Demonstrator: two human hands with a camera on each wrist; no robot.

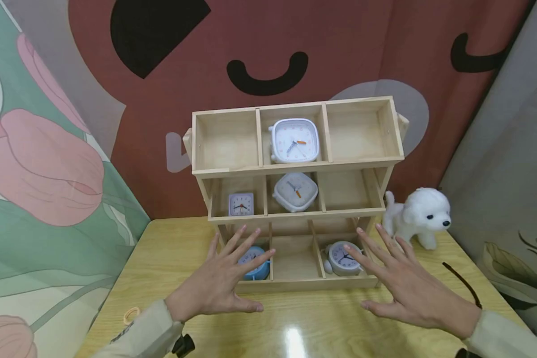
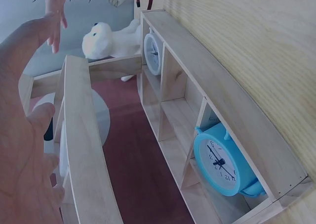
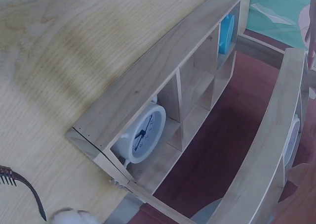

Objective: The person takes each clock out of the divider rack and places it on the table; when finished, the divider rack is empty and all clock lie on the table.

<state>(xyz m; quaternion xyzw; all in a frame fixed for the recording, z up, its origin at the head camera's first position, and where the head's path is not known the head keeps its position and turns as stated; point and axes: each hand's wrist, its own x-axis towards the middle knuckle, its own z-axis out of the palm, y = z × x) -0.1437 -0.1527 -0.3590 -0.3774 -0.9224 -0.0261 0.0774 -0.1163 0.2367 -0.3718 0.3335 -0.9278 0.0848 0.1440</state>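
A three-tier wooden organizer (image 1: 295, 283) with divided compartments stands before me. My left hand (image 1: 223, 281), fingers spread, overlaps its lower left in the head view. Behind that hand a round blue alarm clock (image 2: 224, 159) sits in the bottom-left compartment. Opposite, my right hand (image 1: 407, 283) is spread at the lower right, nearest a round white alarm clock (image 3: 144, 133) in the bottom-right compartment. Both hands hold nothing. The top middle compartment has a white rounded-square clock (image 1: 295, 140). On the middle tier are a small lavender square clock (image 1: 241, 204) and a tilted white clock (image 1: 295, 192).
A white plush dog (image 1: 418, 216) stands on the table (image 1: 161, 258) right of the organizer. A dark, thin, curved toothed hair comb (image 1: 463, 283) lies in front of the dog. An orange-tan ring (image 1: 132, 315) rests by the left forearm. Patterned curtains hang behind and on both sides.
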